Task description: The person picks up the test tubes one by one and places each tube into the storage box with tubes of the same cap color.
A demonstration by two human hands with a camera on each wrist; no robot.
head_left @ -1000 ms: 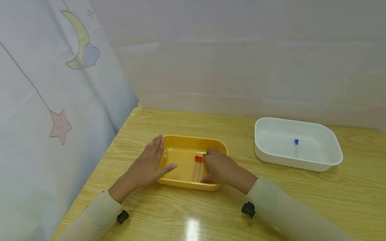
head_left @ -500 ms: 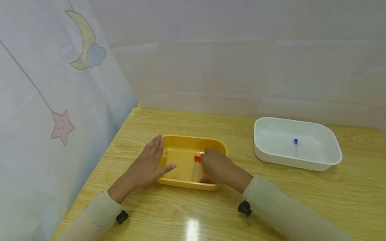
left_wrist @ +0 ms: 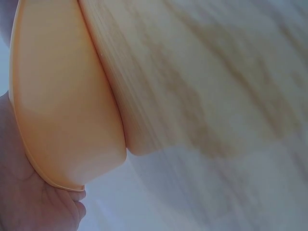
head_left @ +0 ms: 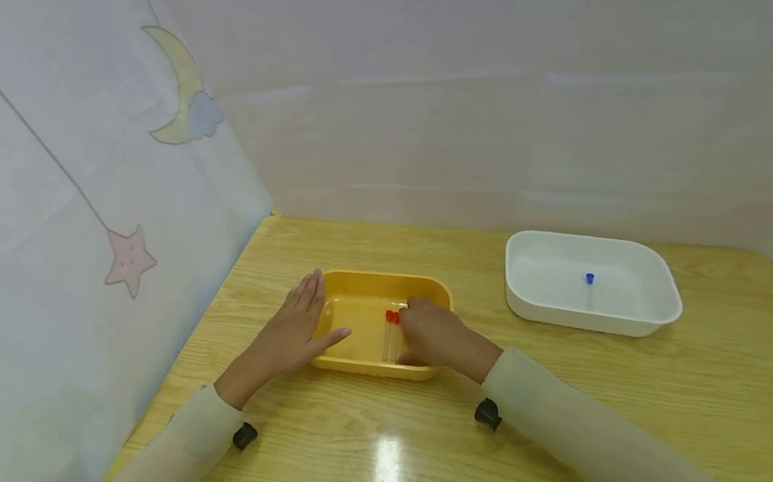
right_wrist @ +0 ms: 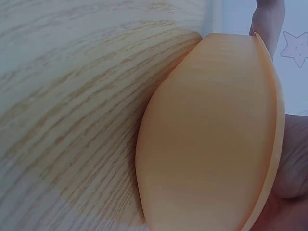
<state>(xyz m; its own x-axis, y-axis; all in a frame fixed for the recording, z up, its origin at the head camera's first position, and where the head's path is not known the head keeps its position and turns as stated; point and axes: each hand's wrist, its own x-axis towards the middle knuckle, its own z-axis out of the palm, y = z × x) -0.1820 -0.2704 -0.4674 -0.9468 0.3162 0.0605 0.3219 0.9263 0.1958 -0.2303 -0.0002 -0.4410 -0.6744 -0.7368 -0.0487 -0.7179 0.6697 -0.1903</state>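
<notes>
Yellow tray [head_left: 374, 369], white tray [head_left: 587, 319]
Red caps [head_left: 390, 316], a blue cap [head_left: 589, 279], cream sleeves [head_left: 566, 400], a yellow-brown table [head_left: 298, 463] with wood lines, a pink star [head_left: 130, 259] on the pale wall [head_left: 34, 261].

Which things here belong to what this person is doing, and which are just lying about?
Seemingly in the job:
yellow tray, left hand against it
red-capped tubes inside, beside the right hand

Apparently just lying about:
white tray, untouched
blue-capped tube inside that

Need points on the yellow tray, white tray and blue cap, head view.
yellow tray [head_left: 364, 327], head view, on its bare inner floor
white tray [head_left: 586, 321], head view, on its outer wall facing the camera
blue cap [head_left: 589, 279], head view, on its middle
</notes>
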